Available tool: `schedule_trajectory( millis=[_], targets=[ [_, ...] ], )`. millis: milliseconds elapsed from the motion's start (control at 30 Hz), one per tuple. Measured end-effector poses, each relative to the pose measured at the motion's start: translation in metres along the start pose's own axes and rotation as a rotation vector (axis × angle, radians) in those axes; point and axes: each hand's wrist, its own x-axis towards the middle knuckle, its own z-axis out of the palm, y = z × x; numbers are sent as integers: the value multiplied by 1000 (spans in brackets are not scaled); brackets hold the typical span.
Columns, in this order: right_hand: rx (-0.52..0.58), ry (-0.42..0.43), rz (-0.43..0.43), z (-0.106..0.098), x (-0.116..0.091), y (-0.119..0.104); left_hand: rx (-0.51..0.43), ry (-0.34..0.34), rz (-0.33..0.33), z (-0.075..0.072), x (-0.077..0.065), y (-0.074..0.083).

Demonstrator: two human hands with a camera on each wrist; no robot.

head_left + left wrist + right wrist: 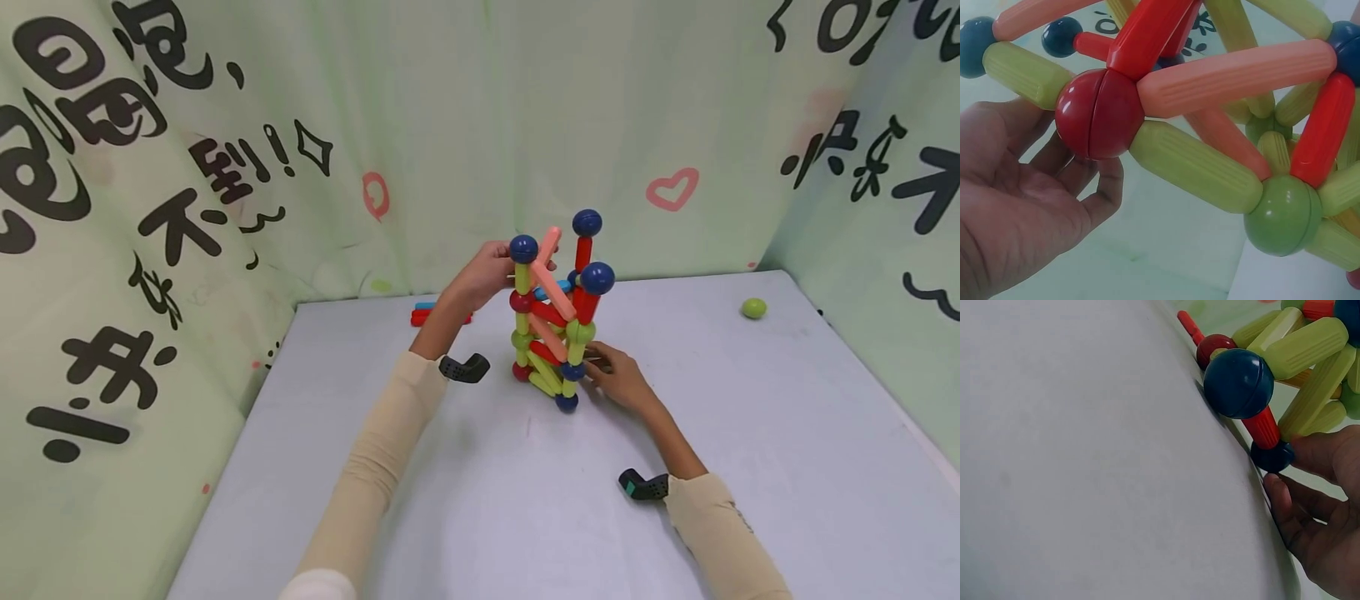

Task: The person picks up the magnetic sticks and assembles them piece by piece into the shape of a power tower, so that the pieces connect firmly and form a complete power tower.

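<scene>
A rod-and-ball tower (558, 312) stands mid-table (480, 500), nearer the back edge. The left hand (487, 275) cups its upper part with relaxed fingers; the right hand (618, 379), fingers extended, touches its base.

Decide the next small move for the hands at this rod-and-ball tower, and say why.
Probably seat the loose-looking pink rod onto a ball. The left hand steadies the tower near its top, the right hand braces its base on the table, and that rod juts up with a free end.
</scene>
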Motion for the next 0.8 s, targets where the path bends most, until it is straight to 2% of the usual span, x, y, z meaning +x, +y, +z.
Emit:
schedule_trajectory(
  millis=[233, 467, 533, 633, 700, 800],
  targets=[
    [-14, 2, -7, 3, 0, 1, 21, -73, -27, -1, 8, 3],
    [6, 9, 8, -2, -1, -6, 26, -93, -4, 0, 11, 9],
    [9, 65, 5, -8, 0, -11, 34, -97, 0, 1, 11, 10],
    [45, 213, -14, -22, 3, -27, 32, -102, -17, 2, 12, 9],
    [76, 315, -75, -33, 8, -43, 24, -102, -33, 2, 12, 7],
    [179, 375, -179, -48, 18, -71, 2, -86, -45, 1, 10, 5]
  ],
)
